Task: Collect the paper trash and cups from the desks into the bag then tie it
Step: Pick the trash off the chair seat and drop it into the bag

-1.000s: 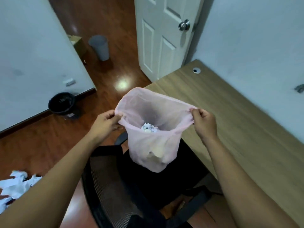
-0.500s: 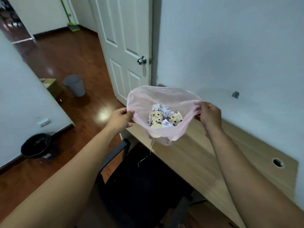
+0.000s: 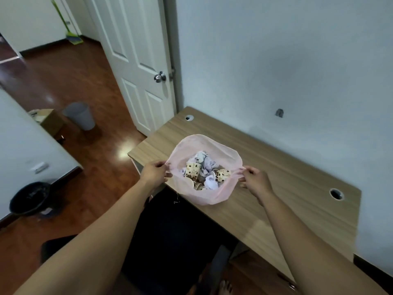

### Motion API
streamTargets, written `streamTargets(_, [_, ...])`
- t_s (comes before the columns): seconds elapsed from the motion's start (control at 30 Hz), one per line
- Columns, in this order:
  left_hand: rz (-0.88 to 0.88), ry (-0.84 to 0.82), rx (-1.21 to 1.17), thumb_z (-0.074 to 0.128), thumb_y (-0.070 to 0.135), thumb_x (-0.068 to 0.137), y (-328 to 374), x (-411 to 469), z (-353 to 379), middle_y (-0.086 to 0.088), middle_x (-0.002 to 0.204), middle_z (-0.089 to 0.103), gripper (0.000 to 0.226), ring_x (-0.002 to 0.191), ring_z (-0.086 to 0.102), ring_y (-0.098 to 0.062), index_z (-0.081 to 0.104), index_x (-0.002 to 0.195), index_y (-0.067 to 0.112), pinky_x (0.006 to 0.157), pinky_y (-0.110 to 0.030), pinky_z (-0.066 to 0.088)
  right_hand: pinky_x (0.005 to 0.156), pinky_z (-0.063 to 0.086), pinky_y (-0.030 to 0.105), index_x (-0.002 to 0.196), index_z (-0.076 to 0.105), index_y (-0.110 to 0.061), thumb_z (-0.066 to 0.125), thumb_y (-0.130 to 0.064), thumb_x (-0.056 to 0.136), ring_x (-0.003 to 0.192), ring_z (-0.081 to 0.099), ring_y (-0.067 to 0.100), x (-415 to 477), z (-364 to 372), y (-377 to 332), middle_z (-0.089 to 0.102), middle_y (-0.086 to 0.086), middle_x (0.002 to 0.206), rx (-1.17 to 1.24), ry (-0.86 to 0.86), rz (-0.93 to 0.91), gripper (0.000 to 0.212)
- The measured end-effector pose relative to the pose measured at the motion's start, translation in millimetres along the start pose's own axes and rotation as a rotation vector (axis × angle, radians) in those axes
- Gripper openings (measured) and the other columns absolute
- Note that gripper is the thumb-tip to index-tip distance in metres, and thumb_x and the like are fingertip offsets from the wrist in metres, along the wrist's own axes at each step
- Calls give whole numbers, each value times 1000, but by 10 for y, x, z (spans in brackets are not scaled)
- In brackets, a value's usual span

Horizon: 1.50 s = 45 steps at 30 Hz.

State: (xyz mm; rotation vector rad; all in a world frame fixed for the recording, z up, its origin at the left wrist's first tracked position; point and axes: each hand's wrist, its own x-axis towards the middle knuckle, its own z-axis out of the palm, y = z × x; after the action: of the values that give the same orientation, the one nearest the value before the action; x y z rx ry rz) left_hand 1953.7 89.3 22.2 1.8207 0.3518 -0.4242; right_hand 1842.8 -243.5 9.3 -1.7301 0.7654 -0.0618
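Note:
A thin pink plastic bag [image 3: 209,196] sits on the near edge of the wooden desk [image 3: 287,188], its mouth spread wide. Inside lie crumpled white paper [image 3: 204,161] and spotted paper cups [image 3: 192,169]. My left hand [image 3: 154,172] pinches the bag's left rim. My right hand [image 3: 254,180] pinches the right rim. Both hands pull the rim apart at desk height.
A black office chair [image 3: 176,241] stands below the desk edge, between my arms. A white door [image 3: 138,67] is behind the desk. On the wood floor stand a grey bin [image 3: 79,116], a cardboard box [image 3: 51,122] and a black bin [image 3: 29,198].
The bag has come from hanging above the chair to resting on the desk edge. Its contents now show plainly. Both hands keep their hold on the rim.

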Motion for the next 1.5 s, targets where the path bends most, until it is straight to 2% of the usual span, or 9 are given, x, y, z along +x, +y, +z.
streamTargets(0.17, [38, -6, -96, 62, 17, 111, -68, -164, -147, -12, 108, 81, 16, 74, 75, -21, 71, 122, 9, 69, -32, 58, 90, 66, 48, 123, 76, -20, 61, -21, 108, 92, 77, 21, -13, 18, 83, 81, 5, 110, -83, -30, -120, 21])
streamTargets(0.27, [56, -55, -84, 59, 23, 113, -182, -276, -327, -7, 111, 83, 23, 80, 77, -21, 67, 131, 11, 77, -35, 61, 93, 59, 39, 125, 75, -23, 67, -33, 104, 104, 76, 20, -130, 83, 86, 80, 1, 123, -165, 3, -168, 25])
streamTargets(0.5, [89, -158, 22, 57, 23, 114, -306, -443, -935, -6, 109, 85, 25, 91, 76, -26, 71, 130, 11, 80, -34, 63, 125, 36, 43, 154, 57, -17, 66, -21, 99, 144, 46, 37, -685, 367, 56, 51, 21, 149, -381, 172, -226, 56])
streamTargets(0.63, [149, -285, 168, 54, 23, 115, -581, -576, -1432, -3, 110, 84, 25, 87, 75, -20, 73, 129, 14, 96, -45, 63, 124, 34, 45, 153, 57, -8, 64, -26, 99, 142, 45, 39, -1220, 678, 158, 57, 22, 148, -464, 239, -258, 57])
streamTargets(0.77, [218, -370, 374, 55, 26, 114, -1010, -716, -1944, 4, 107, 84, 24, 87, 79, -17, 74, 128, 19, 85, -35, 62, 122, 36, 44, 153, 57, -7, 67, -18, 102, 141, 50, 40, -1830, 1171, 275, 57, 21, 148, -473, 188, -220, 53])
streamTargets(0.97, [437, -550, 797, 55, 49, 112, -1622, -929, -2469, 19, 110, 79, 31, 94, 73, 2, 74, 130, 32, 89, -33, 62, 120, 41, 40, 156, 56, -17, 60, -32, 109, 147, 49, 30, -2630, 2045, 710, 58, 8, 155, -487, -73, -132, 49])
streamTargets(1.17, [594, -742, 1247, 36, 75, 106, -2106, -1071, -2751, 13, 119, 72, 60, 108, 67, -11, 76, 124, 33, 89, -39, 58, 117, 44, 34, 157, 55, -21, 52, -43, 113, 145, 51, 22, -3259, 2771, 1064, 55, 2, 155, -562, -309, -50, 49])
streamTargets(1.3, [776, -698, 1408, 33, 68, 106, -2229, -1137, -2733, 14, 124, 72, 58, 114, 65, -15, 76, 122, 34, 85, -41, 58, 111, 49, 36, 145, 66, -21, 49, -48, 114, 133, 60, 22, -3431, 2986, 1181, 63, 1, 143, -611, -393, -19, 44])
streamTargets(1.5, [845, -541, 1371, 30, 64, 103, -2262, -1021, -2723, 9, 85, 67, 59, 74, 62, -19, 68, 82, 24, 58, -36, 50, 92, 51, 34, 133, 74, -22, 45, -53, 114, 114, 66, 20, -3487, 2998, 1286, 69, 1, 130, -603, -420, 28, 46])
